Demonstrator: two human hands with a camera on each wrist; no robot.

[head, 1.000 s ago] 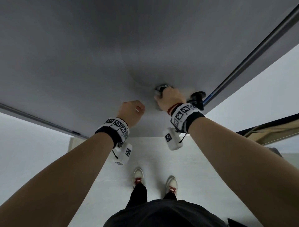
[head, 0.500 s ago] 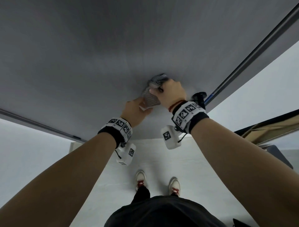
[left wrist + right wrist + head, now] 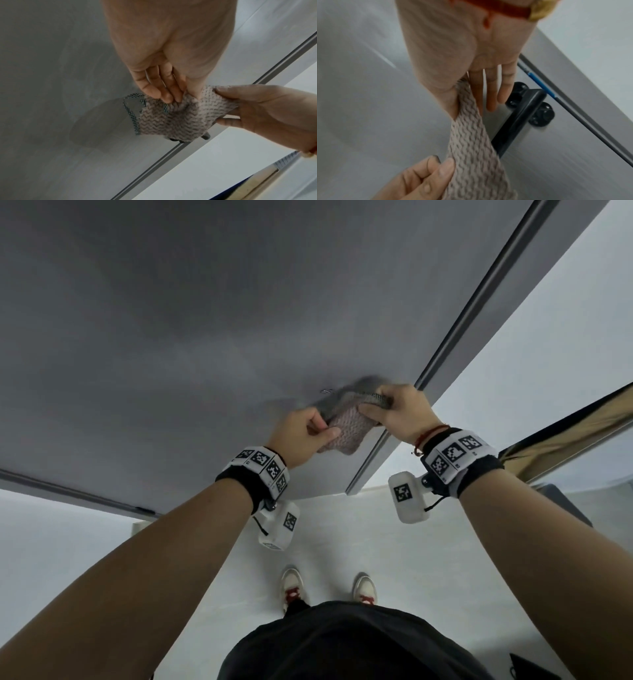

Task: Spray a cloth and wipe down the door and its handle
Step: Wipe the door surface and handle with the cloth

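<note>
A pinkish-grey knitted cloth (image 3: 346, 424) with a dark mesh edge is stretched between both hands in front of the grey door (image 3: 205, 320). My left hand (image 3: 325, 433) pinches its lower left corner between thumb and fingers. My right hand (image 3: 371, 410) pinches the upper right edge. In the left wrist view the cloth (image 3: 168, 119) hangs bunched under the left hand (image 3: 171, 98), and the right hand (image 3: 217, 105) grips its side. The black door handle (image 3: 518, 119) shows in the right wrist view, just behind the cloth (image 3: 471, 148); the head view hides it.
A dark metal strip (image 3: 486, 302) runs along the door's right edge, with a white wall (image 3: 565, 337) beyond it. A brown-gold framed panel (image 3: 565, 436) leans at the right. My shoes (image 3: 293, 587) stand on the pale floor (image 3: 342, 542) below.
The right hand lifted the cloth off the door. The left hand, empty a second ago, reached over and took hold of the cloth's lower corner, and the cloth now spreads between both hands.
</note>
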